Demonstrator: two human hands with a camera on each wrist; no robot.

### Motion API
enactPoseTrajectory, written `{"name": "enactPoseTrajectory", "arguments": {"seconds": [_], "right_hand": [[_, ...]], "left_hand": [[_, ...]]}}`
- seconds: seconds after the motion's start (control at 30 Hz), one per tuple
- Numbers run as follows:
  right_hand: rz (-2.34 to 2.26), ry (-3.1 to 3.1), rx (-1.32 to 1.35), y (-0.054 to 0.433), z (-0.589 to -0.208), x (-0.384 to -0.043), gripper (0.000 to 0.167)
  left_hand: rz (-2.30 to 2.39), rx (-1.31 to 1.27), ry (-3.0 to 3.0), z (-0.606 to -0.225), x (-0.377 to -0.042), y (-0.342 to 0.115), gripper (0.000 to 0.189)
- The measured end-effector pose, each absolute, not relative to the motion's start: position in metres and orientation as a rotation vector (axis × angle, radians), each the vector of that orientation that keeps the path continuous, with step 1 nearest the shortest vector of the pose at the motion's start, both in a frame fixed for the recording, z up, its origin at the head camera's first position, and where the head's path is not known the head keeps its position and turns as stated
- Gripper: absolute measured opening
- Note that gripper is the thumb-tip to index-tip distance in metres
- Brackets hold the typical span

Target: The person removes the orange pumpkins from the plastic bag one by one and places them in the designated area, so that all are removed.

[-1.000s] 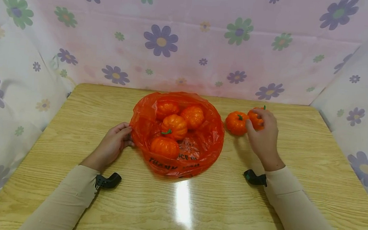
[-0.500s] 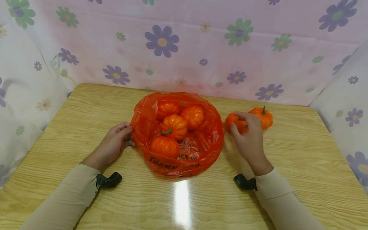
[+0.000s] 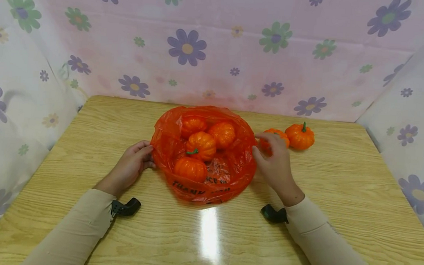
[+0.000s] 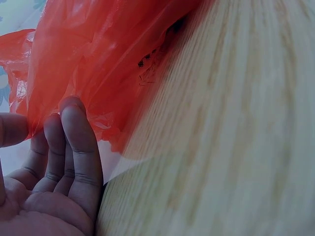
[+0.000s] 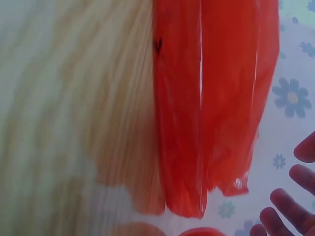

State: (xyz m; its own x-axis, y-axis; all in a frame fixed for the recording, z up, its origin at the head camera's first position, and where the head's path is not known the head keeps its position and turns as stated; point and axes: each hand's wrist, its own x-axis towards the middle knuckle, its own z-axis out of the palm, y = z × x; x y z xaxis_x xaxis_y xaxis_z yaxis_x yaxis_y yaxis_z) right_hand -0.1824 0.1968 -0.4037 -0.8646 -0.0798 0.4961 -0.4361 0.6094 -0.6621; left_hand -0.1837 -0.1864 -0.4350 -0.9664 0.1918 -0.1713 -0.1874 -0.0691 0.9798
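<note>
A red translucent plastic bag [image 3: 237, 167] with black lettering stands with its mouth spread wide on the table. Several small orange pumpkins [image 3: 201, 142] lie inside it, one showing a green stem. At the bag's left rim my left hand [image 3: 128, 165] pinches the plastic between thumb and fingers, as the left wrist view [image 4: 74, 162] also suggests. My right hand [image 3: 276, 167] hovers at the right rim, fingers spread and holding nothing; in the right wrist view its fingers [image 5: 290, 209] are apart from the bag [image 5: 211, 98]. Behind that hand sits a partly hidden pumpkin [image 3: 282, 138].
Another orange pumpkin [image 3: 300, 137] with an upright green stem touches the partly hidden one, to its right. The wooden table [image 3: 344, 199] reaches back to a flowered cloth [image 3: 221, 47], which also hangs at both sides. A black camera is strapped to each wrist.
My right hand has moved left, from over the rightmost pumpkin, past the other one, to the bag's right rim. My left hand and the bag have stayed in place.
</note>
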Motion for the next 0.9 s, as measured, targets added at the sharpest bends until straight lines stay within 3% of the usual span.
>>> {"name": "enactPoseTrajectory", "arguments": {"seconds": [0.9], "right_hand": [[1.247, -2.497, 0.561, 0.152, -0.402, -0.168, 0.031]], "left_hand": [[2.133, 0.005, 1.947, -0.433, -0.182, -0.186, 0.015]]}}
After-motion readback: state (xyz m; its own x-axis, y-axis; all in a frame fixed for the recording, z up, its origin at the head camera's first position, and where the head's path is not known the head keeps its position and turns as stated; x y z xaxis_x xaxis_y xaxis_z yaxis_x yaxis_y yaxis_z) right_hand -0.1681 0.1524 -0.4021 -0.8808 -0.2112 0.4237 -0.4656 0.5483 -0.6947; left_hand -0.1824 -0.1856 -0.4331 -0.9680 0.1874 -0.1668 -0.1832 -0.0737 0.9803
